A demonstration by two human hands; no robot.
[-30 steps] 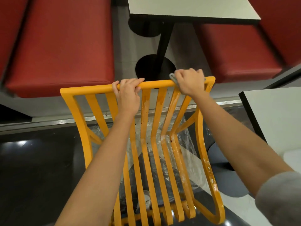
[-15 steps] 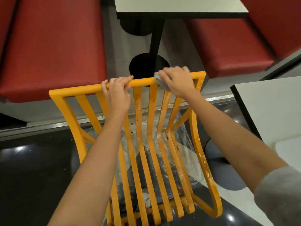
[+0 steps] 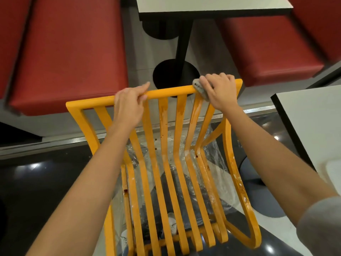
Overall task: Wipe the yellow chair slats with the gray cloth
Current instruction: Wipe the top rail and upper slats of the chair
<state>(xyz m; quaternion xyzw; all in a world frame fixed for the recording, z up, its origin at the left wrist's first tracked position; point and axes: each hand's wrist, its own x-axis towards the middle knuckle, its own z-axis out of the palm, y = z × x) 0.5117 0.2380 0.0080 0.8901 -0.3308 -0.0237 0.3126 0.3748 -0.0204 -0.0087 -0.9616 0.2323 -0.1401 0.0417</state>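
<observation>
gray cloth pressed on the top rail of the yellow chair

the small crumpled gray cloth (image 3: 200,88) sits on the top rail of the yellow slatted metal chair (image 3: 167,137), near the right end of the rail, just above the second and third slats from the right. the right hand (image 3: 220,91) is over it; its fingers are curled together over the rail and the cloth, clamping the cloth against the yellow bar. only the left part of the cloth shows from under the fingers.

the left hand (image 3: 129,106) grips the same rail more to the left, fingers folded over the far side of the bar and the thumb on the near side. the two hands are apart, with three slats between them.

the slats carry brown and whitish stains, mostly in the middle and on the right side of the frame. a sheet of clear crumpled plastic (image 3: 212,163) lies under the chair on the dark glossy floor (image 3: 36,182).

behind the chair stand red padded benches (image 3: 70,52) and a white table top with a black post and round black base (image 3: 212,6). another white table (image 3: 313,122) is at the right edge.
</observation>
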